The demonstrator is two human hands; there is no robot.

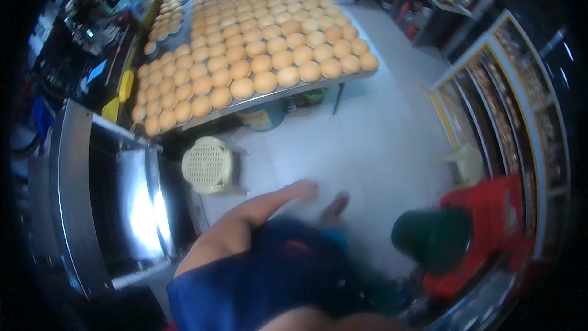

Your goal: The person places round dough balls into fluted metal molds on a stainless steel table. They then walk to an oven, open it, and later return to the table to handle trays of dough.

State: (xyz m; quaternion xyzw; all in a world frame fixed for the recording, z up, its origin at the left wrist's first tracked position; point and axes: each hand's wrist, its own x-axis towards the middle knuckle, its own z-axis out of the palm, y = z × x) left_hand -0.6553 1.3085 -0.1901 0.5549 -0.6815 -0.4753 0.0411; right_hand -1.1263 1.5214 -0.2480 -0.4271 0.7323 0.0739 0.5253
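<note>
My left hand [304, 191] is blurred and hangs low over the tiled floor, with my bare foot [339, 202] just right of it. It touches nothing visible, and its fingers are too blurred to read. My right hand is out of view; some blurred skin shows at the bottom edge. Before me stands a metal table [280, 92] bearing dense rows of round golden-brown baked cakes [265, 82], some in small metal cups. A cream plastic stool [205, 165] with a perforated seat stands between the table and my left arm.
At the left is a stainless-steel cabinet or machine [76, 193] with a shiny metal surface inside. Right are a red plastic item [496, 220], a dark green container [432, 239], another cream plastic piece [468, 163] and a framed display shelf [528, 96]. A bucket [266, 117] stands under the table.
</note>
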